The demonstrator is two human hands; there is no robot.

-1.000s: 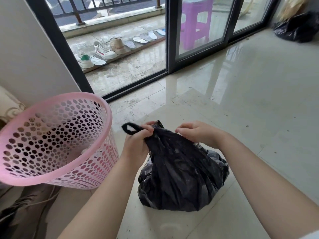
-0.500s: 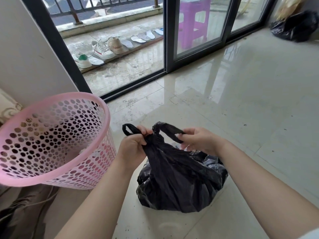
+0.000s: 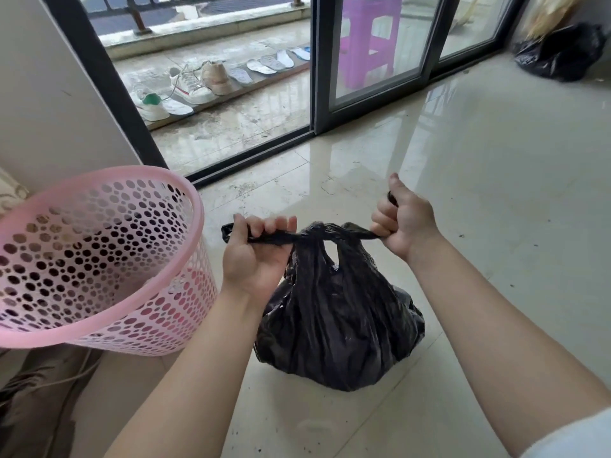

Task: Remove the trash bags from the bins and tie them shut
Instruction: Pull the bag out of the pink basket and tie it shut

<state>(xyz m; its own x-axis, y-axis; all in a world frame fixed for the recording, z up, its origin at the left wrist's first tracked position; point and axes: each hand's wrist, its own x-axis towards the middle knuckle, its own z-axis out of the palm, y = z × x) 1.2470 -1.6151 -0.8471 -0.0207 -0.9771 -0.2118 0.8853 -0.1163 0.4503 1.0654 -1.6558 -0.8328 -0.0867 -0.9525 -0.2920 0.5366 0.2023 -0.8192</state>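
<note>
Gripping one handle of the black trash bag (image 3: 337, 312) in each fist, the person holds the two handles stretched out sideways from a crossing at the bag's top. The left hand (image 3: 256, 256) has its fingers curled tight over the left handle, palm toward the camera, with the end of the handle poking out past the far side of the fist. The right hand (image 3: 401, 223) is closed round the right handle, thumb up, and a little black plastic shows at the top of that grip. The crossing of the handles sits midway between the two fists, just above the bulging body of the bag. The bag rests on the glossy tiled floor (image 3: 496, 209), out of the bin and just to the right of it. The pink perforated bin (image 3: 99, 259) leans toward the camera at the left edge of the floor, and its rim is close to the left forearm.

Half a second ago the hands were close together over the bag's top, the handles slack and looped between them; now the hands are well apart and the handles are drawn taut into a flat line. The bag and the bin lie where they did.

Beyond the sliding glass door (image 3: 373, 61) are shoes (image 3: 191, 87) in a row and a purple stool (image 3: 370, 44). A second black bag (image 3: 562, 54) lies at the floor's far right corner.
</note>
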